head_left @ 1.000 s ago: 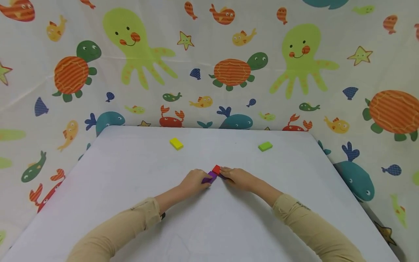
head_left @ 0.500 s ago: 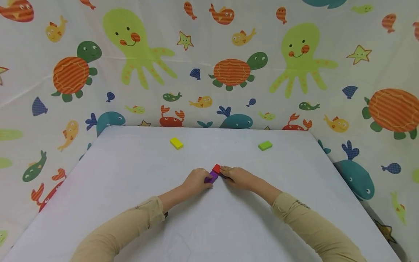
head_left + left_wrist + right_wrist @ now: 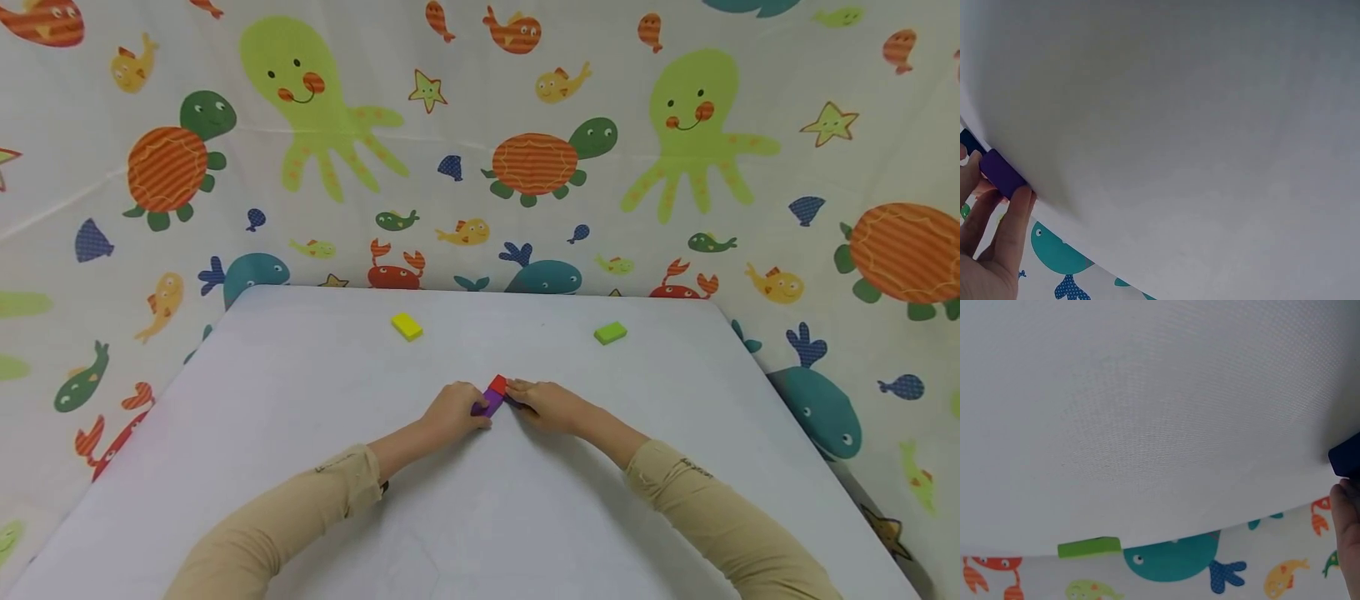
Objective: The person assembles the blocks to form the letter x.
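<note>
Near the middle of the white table, my left hand (image 3: 452, 410) pinches a purple block (image 3: 492, 402) between thumb and fingers. A red block (image 3: 498, 384) lies against the far end of the purple one. To the right, my right hand (image 3: 552, 406) holds a dark blue block (image 3: 514, 402), mostly covered by its fingers in the head view. Its fingertips reach the red block's side. In the left wrist view the purple block (image 3: 1002, 173) sits between thumb and fingers. The dark blue block (image 3: 1346, 456) appears at the right wrist view's edge.
Farther back on the white table (image 3: 337, 367) lie a yellow block (image 3: 407, 327) at left and a light green block (image 3: 611, 333) at right. A cloth printed with sea animals (image 3: 465, 100) hangs behind the table's far edge.
My left hand has edged right and slightly forward, bringing the purple block more into line with the red one. My right hand has barely moved. The yellow and green blocks stay put.
</note>
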Demonstrator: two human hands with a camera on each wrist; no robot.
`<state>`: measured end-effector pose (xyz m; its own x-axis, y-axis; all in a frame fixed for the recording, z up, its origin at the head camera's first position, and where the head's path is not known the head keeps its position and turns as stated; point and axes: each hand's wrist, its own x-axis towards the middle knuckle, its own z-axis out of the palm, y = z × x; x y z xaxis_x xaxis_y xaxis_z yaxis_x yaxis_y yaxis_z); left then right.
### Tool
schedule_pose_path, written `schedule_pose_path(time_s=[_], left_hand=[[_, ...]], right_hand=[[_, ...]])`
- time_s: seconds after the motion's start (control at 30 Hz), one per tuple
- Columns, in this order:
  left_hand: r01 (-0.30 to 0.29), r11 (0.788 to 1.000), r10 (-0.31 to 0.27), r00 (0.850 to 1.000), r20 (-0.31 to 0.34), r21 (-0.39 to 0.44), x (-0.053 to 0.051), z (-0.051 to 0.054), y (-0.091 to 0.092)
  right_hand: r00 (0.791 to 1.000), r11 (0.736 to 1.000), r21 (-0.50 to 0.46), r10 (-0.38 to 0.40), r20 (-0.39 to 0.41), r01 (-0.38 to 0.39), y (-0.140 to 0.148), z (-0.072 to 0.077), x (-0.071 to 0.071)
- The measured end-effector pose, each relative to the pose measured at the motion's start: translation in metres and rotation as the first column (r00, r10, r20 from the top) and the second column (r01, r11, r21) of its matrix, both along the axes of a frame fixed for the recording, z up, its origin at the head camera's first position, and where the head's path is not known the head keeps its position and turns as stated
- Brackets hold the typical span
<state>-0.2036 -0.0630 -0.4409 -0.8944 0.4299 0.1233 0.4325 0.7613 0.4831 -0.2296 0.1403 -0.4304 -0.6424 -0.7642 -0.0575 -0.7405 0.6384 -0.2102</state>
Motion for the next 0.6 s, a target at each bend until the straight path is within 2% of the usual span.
schedule_pose_path(time_s=[0.4,0.6], left_hand=[[-0.003,1.000,0.002,0.999,-0.036,-0.023,-0.0001,-0.0020,0.0001],[-0.007,0.999,0.006,1.000,-0.026,-0.036,-0.0008,0.0003,0.0008]], right_hand=[[1.000,1.000,0.027,0.002,-0.015,-0.001,-0.0021,0.0035,-0.0007],[0.999,0.999,0.031,0.018,-0.045,-0.017,-0.0034,0.0052,-0.0039]])
